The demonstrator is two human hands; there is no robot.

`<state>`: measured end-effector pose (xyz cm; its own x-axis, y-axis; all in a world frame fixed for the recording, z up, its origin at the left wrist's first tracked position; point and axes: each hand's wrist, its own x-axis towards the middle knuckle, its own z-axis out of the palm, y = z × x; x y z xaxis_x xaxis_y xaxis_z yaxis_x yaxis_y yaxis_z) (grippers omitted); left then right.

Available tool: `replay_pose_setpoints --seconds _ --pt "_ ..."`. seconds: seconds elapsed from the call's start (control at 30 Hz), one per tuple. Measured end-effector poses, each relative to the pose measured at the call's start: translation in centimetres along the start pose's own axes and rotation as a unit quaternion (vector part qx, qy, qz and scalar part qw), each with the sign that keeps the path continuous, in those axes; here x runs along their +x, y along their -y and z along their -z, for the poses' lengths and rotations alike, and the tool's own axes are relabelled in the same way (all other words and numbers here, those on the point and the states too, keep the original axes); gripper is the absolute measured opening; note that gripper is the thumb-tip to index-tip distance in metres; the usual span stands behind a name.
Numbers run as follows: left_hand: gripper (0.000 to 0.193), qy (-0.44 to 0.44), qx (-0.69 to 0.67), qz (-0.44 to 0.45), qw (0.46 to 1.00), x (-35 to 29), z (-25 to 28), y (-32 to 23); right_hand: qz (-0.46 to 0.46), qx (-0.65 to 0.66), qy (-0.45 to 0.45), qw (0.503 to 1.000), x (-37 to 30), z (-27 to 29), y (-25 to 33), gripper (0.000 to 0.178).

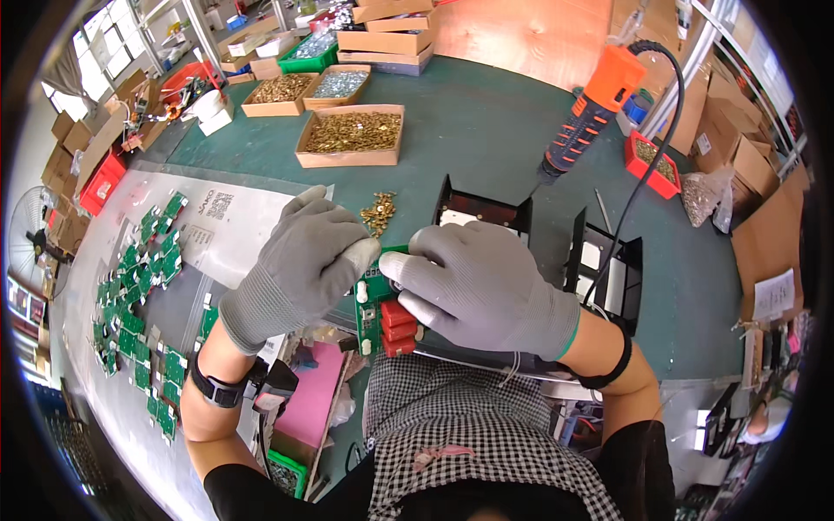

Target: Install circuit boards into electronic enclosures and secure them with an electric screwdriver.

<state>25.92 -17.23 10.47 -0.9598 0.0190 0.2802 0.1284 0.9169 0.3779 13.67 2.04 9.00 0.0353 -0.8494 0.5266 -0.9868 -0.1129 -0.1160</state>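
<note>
A green circuit board (368, 317) with red block-shaped components (399, 328) is between my hands at the table's near edge. My left hand (308, 260), in a grey glove, is closed with its fingertips at the board's upper left edge. My right hand (486, 282), gloved alike, curls its fingers over the board's upper right part. The gloves hide the board's far end and anything small between the fingertips. Just beyond lies a small heap of brass-coloured screws (379, 214). A black metal housing (480, 208) stands partly behind my right hand.
An orange electric screwdriver (586, 117) with a black cable hangs at the right. Another black housing (605, 269) lies below it. Several small green boards (139, 278) cover plastic sheeting at the left. At the back are a screw-filled box (352, 135) and a red bin (651, 163).
</note>
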Motion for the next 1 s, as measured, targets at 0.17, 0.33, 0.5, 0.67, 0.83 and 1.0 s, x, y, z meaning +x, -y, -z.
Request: replay_pose_setpoints --seconds 0.17,0.33,0.5,0.67,0.83,1.0 --pt "0.028 -0.05 -0.099 -0.068 0.992 2.7 0.3 -0.5 -0.03 -0.015 0.016 0.999 -0.3 3.1 -2.6 0.024" --pt "0.058 -0.065 -0.232 0.102 0.965 3.5 2.3 0.8 -0.196 0.041 0.035 0.979 -2.8 2.9 -8.6 0.028" --pt "0.063 -0.098 -0.327 0.159 0.926 1.0 -0.6 4.8 -0.277 0.051 0.157 0.947 -4.4 0.6 -11.4 0.031" --pt "0.063 -0.147 -0.319 0.244 0.904 -2.6 -1.2 5.9 -0.306 0.075 0.228 0.921 -4.2 -0.7 -13.8 0.031" --pt "0.063 -0.204 -0.296 0.301 0.884 -7.3 -0.4 7.7 -0.299 0.046 0.261 0.917 -4.2 -2.3 -14.6 0.029" --pt "0.059 -0.266 -0.318 0.327 0.849 -13.7 0.9 9.9 -0.304 0.053 0.26 0.915 -3.8 -3.3 -14.6 0.029"
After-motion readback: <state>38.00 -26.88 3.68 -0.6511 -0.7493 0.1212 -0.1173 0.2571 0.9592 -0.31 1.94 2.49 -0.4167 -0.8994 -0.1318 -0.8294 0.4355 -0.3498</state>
